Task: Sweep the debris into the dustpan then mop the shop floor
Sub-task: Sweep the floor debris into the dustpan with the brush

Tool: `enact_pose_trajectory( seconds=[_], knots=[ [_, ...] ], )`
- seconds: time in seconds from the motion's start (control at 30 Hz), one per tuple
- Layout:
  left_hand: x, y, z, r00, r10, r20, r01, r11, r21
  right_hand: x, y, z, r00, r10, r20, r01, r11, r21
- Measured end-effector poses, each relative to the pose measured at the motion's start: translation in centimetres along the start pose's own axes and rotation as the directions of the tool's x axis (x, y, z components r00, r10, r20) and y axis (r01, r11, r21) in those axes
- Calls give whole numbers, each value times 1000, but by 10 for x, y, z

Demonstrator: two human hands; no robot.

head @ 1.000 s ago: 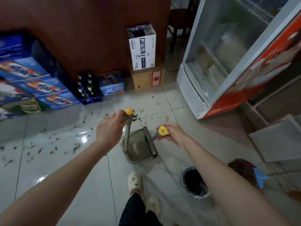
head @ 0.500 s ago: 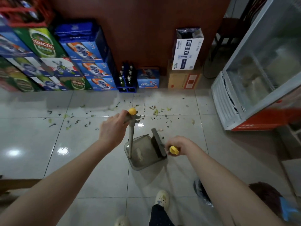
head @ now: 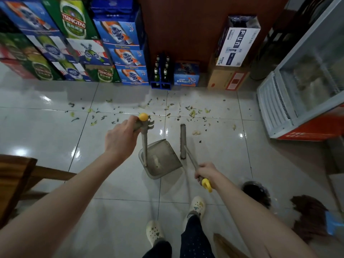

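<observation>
One dustpan [head: 163, 157], below left grip [head: 121, 138], debris [head: 191, 113] beyond

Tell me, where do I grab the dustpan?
Grab the dustpan by its long handle near the top, just under the yellow knob, from your own side, as the left hand does. The handle stands up from the pan's back edge, so you needn't bend.

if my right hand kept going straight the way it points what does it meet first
Right hand aims along its grey broom handle to the long grey brush head on the tiled floor; past that, probably the scattered green and dark debris, though depth is unclear.
</observation>
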State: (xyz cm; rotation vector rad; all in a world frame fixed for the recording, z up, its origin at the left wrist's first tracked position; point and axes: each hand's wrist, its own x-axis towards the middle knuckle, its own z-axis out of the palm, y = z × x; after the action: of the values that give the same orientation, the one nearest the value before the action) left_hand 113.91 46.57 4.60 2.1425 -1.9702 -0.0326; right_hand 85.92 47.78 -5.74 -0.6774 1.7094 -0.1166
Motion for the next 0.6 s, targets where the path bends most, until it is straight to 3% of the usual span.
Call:
enact_pose_trajectory(
  seconds=[0.23,0.4,0.6],
  knots=[
    [-15,-36,-3,1000,-18,18,18,999,-29,-26,-8,29,988,-141,-61,139,990,-26],
    [-14,-40,-6,999,-33,26,34,997,-66,-26,-18,26,998,-53,-38,53,999,-1],
    [2,-30,-8,999,-27,37,30,997,-67,-20,-17,17,998,-53,-41,56,996,65]
  ],
)
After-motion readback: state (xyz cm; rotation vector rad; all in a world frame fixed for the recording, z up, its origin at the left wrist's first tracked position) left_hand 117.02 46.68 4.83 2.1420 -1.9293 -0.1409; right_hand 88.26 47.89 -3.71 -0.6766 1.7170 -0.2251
